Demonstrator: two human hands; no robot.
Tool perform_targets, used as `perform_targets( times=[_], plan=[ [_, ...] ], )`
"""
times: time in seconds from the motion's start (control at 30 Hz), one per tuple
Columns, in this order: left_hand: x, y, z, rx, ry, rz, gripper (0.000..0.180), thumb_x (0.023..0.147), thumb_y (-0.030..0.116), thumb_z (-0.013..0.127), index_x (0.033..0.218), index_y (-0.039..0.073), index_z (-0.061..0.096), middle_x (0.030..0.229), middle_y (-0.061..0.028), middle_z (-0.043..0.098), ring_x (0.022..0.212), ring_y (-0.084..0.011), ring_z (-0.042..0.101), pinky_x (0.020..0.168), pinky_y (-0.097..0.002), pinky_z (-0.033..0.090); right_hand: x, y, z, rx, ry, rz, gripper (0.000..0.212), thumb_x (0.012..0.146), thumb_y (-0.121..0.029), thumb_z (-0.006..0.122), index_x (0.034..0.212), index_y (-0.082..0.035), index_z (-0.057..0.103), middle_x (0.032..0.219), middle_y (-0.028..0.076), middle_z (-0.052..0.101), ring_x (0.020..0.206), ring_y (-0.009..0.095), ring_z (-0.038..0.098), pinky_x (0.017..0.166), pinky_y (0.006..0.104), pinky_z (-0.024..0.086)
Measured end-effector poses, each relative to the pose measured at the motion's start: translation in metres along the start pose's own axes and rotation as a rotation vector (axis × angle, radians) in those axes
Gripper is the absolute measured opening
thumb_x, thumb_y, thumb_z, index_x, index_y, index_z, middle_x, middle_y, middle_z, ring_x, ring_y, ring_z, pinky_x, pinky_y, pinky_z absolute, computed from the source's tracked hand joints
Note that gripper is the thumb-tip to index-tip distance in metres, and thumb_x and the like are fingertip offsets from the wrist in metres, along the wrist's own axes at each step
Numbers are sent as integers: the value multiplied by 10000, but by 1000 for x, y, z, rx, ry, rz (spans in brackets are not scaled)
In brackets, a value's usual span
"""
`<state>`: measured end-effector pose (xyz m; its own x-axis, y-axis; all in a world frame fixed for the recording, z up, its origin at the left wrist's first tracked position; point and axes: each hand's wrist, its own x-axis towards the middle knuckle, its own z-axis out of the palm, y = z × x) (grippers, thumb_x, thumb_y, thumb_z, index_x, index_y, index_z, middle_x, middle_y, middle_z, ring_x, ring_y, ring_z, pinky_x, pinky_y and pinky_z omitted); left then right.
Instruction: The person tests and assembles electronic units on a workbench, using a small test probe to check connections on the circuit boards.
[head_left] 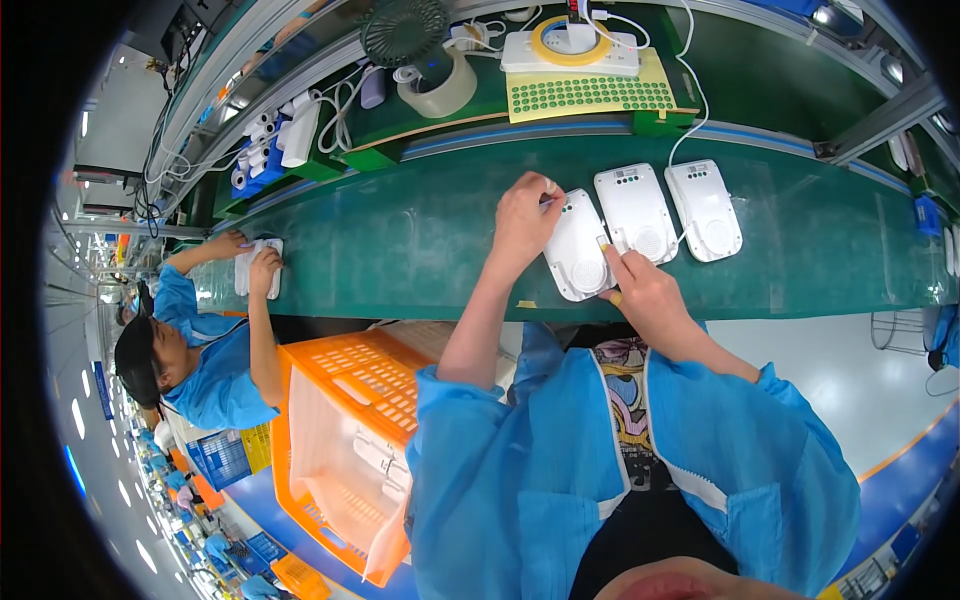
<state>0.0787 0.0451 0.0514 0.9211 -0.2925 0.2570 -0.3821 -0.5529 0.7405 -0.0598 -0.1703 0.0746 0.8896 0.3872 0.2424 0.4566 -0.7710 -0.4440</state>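
The left unit [578, 255] is lying flat on the bench [400, 250], directly between the hands. Its long axis is running far to near, with the near end angling slightly right. The left hand [525, 222] is reaching in from the left and touching the far end; the right hand [648, 298] is occupying the near right side. Both hands are therefore standing equally close, at opposite ends.

The right hand is gripping the near right edge between bent fingers and thumb. The left hand is curling its fingers together at the far left corner; whether it is pinching a small part cannot be told.

The middle unit [640, 215] and right unit [706, 212] are lying to the right in a row. A white cable [701, 100] is running down toward them from the far side.

Small pale labels are showing at the far ends of the middle and right units; their print is appearing too small to read. A yellow sheet [590, 92] is carrying rows of round green stickers on the far shelf [400, 138].
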Motion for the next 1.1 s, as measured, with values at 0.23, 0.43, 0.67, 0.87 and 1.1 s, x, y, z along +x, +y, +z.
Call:
perform_targets(
  times=[0.23, 0.43, 0.67, 0.87, 1.1],
  plan=[
    [6, -4, -4, -244, -6, -67, 404, 811, -56, 759, 1182, 2, 610, 1162, -116, 661, 809, -238, 734, 741, -353, 592, -4, 12, 10, -3, 111, -70, 485, 835, -114, 792, 1265, 48, 639, 895, 105, 591, 798, 257, 665, 636, 365, 547],
    [0, 24, 12, 157, 89, 32, 387, 838, 58, 770, 1190, 17, 612, 1204, -132, 651, 1127, -333, 661, 1068, -484, 475, -7, 39, -25, 104, 388, 91, 168, 840, -51, 781, 1007, -62, 764, 827, 88, 648, 723, 274, 684, 604, 373, 548],
    [-34, 78, 63, 335, -97, 317, 745, 795, 478, 853, 1411, 108, 657, 1528, -166, 551, 1474, -419, 431, 1213, -675, 238, -5, 73, -31, 17, 398, 217, 83, 867, -98, 771, 923, -66, 719, 877, 83, 653, 767, 299, 693, 655, 399, 562],
    [-48, 72, 56, 322, -68, 302, 711, 771, 494, 856, 1336, 87, 709, 1506, -178, 571, 1456, -427, 445, 1224, -646, 251, -2, 68, -17, 32, 350, 251, 101, 877, -144, 778, 900, -79, 704, 872, 82, 669, 712, 307, 692, 618, 420, 552],
    [-55, 65, 45, 297, -68, 304, 687, 765, 499, 860, 1321, 117, 732, 1497, -155, 590, 1458, -418, 450, 1221, -637, 267, 1, 56, -4, 79, 371, 286, 118, 882, -122, 771, 870, -69, 667, 840, 86, 665, 673, 300, 689, 584, 417, 534]
  ],
)
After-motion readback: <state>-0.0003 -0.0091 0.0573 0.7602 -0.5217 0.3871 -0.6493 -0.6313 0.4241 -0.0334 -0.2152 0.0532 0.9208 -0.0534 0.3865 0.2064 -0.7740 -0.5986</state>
